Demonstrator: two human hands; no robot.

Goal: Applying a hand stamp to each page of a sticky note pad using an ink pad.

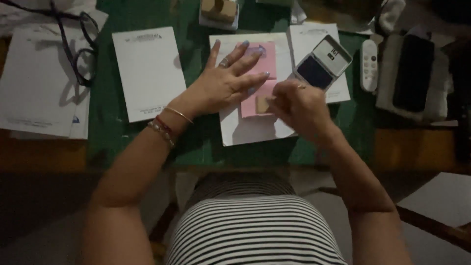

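Observation:
My left hand lies flat with fingers spread on a pink paper, pinning it to a white sheet on the green mat. My right hand is closed around a small wooden stamp block and presses it onto the lower part of the pink paper. An open ink pad with a dark blue pad and a raised lid sits just right of the pink paper, on another white sheet.
A white notepad lies to the left of my left hand, with more white papers and a dark cord at the far left. Wooden stamps sit at the top. A white remote and a dark phone lie at the right.

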